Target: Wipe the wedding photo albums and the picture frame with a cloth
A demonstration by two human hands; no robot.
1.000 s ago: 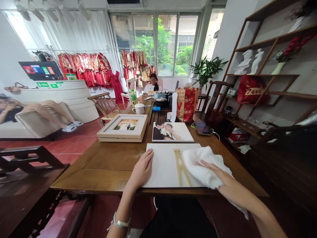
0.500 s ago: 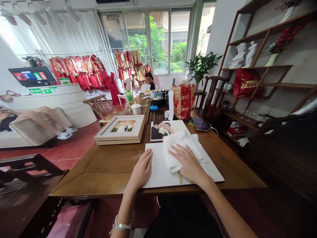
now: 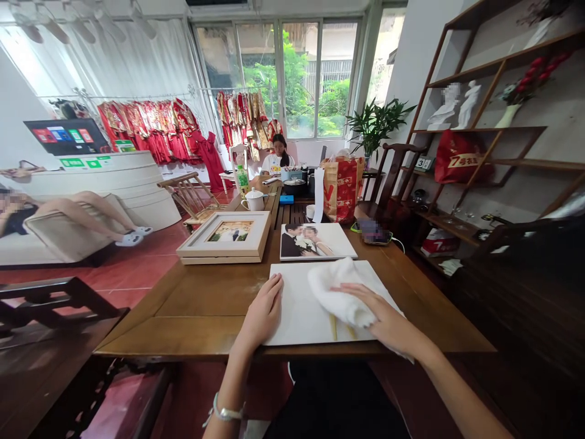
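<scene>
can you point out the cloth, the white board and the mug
Cloth (image 3: 325,282), head view: on its left part, beside the fingertips (image 3: 337,287).
White board (image 3: 296,312), head view: on the bare left part of its top face.
Mug (image 3: 255,201), head view: on its body.

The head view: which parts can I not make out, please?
In the head view:
Rest of the pale two-pronged tool: hidden by the white cloth.
Palm of the right hand: hidden by its back.
Phone screen: blurred by pixelation.
Person on the sofa: partly cut off by the left edge.
</scene>
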